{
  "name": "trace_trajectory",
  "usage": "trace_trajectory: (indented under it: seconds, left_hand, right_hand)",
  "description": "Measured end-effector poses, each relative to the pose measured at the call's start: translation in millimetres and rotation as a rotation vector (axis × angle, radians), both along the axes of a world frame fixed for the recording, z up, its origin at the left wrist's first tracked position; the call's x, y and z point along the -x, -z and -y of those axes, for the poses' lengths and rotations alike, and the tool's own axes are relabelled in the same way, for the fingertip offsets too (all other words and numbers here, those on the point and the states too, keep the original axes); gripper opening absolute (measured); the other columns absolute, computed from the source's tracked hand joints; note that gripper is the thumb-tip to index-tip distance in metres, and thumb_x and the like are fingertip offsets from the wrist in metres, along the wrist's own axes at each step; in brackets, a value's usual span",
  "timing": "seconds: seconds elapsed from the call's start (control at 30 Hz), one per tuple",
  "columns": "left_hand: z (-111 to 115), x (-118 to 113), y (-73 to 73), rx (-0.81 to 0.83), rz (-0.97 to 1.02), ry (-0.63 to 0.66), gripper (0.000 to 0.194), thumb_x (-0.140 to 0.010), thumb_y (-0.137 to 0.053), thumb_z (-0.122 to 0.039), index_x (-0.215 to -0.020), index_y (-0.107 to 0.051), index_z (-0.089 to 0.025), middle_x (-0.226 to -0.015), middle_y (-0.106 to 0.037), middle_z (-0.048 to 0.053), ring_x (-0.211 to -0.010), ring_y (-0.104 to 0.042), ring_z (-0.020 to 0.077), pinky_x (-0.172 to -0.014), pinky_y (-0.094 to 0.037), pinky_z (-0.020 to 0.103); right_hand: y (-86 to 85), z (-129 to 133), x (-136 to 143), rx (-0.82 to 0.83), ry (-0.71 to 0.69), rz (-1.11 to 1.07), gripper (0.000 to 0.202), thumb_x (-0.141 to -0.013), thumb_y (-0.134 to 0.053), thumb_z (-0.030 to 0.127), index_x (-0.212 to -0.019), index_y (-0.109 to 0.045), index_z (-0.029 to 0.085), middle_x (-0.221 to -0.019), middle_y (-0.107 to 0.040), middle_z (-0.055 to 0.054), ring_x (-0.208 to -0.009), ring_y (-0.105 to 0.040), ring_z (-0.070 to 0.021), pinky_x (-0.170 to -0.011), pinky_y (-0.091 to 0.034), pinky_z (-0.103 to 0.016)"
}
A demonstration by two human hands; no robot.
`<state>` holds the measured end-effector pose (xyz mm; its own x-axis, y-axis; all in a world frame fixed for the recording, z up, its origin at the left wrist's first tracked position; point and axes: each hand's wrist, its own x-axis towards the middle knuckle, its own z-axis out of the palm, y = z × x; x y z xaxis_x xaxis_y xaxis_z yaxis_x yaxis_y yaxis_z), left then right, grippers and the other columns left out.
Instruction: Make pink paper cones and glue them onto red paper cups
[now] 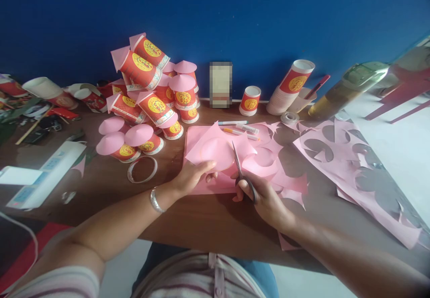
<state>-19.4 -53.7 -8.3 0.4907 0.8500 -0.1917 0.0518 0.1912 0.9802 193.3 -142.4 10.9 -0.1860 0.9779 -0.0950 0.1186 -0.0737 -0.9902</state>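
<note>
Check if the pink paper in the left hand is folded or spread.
Spread: the pink paper shows a broad face beyond the left hand.

The pink paper [218,148] looks matt, the scissors [237,160] metallic (smooth-bladed), the tabletop [188,219] wooden.

A wide silver bracelet [157,199] with a patterned surface circles the left wrist. The shirt [188,276] is pale with darker, pinkish-brown stripes, and a buttoned strip [219,280] runs down its front. Its striped left sleeve [69,281] is short. Blue trousers [264,276] show below.
</note>
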Motion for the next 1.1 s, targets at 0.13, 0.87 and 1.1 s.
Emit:
trace_trajectory:
  seconds: [0.13,0.87,1.1]
  left_hand:
    - [0,-1,-1.0,0.012,0.035,-0.004,0.038,-0.091,-0.063,-0.041,-0.064,-0.068,-0.015,-0.060,-0.063,0.002,-0.058,-0.054,0.0115,-0.057,-0.041,0.025]
    - [-1,-1,0.6,0.080,0.048,-0.087,0.041,-0.089,-0.066,-0.043,-0.059,-0.065,-0.015,-0.058,-0.059,0.001,-0.057,-0.053,0.0099,-0.060,-0.043,0.022]
    - [-1,-5,-11.5,0.112,0.046,-0.192,0.038,-0.081,-0.074,-0.045,-0.062,-0.061,-0.015,-0.056,-0.056,-0.002,-0.052,-0.050,0.0083,-0.052,-0.041,0.020]
  right_hand:
    - [-0.5,1,0,0.018,0.005,-0.017,0.050,-0.097,-0.047,0.068,-0.087,-0.056,0.020,-0.065,-0.055,0.003,-0.065,-0.062,-0.0160,-0.066,-0.050,-0.032]
    - [0.7,0,-1,0.090,0.038,-0.099,0.058,-0.090,-0.055,0.074,-0.098,-0.063,0.017,-0.063,-0.051,0.004,-0.060,-0.058,-0.0139,-0.069,-0.060,-0.036]
    - [0.3,0,-2,0.079,0.001,-0.060,0.053,-0.092,-0.055,0.071,-0.095,-0.062,0.018,-0.065,-0.055,0.003,-0.064,-0.059,-0.0152,-0.068,-0.053,-0.033]
